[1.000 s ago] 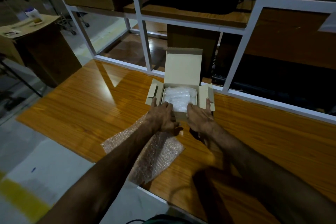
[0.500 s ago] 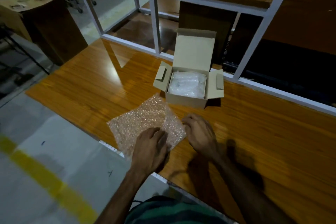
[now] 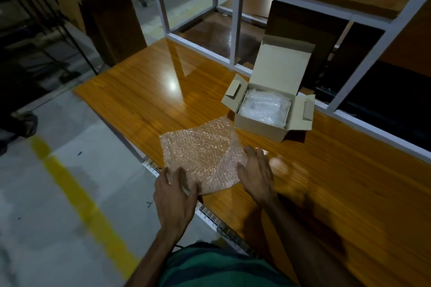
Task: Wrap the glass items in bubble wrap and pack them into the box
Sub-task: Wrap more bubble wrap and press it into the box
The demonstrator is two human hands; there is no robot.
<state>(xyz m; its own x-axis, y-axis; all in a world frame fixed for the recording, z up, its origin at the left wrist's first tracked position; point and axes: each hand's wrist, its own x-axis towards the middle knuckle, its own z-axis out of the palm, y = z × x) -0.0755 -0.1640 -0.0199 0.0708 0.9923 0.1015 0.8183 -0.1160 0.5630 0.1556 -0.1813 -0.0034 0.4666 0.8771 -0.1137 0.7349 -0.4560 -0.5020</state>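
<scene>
The sheet of bubble wrap lies flat on the tabletop, at its near edge, just short of the cardboard box. My left hand is at the sheet's near corner, and the thumb and fingers look to be pinching that corner, though the fingertips are partly hidden under the film. My right hand lies on the sheet's right edge with the fingers fairly straight, pressing rather than gripping.

I judge this sheet to be very light, soft and floppy. It will not hold any shape, it slides easily on the glossy wood, and one fold already stands up near my right hand. Corners and edges are the places to take it, with a pinch. A flat palm only holds it down or smooths it.

The box stands open with its lid upright and side flaps out. Inside is a wrapped bundle, white and crinkled, filling most of the space. If there is glass under that padding it is heavier and breakable, so I would cradle it from below with both hands, not squeeze it.

I see no bare glass item on the tabletop, so what this sheet is meant for I cannot tell.
</scene>
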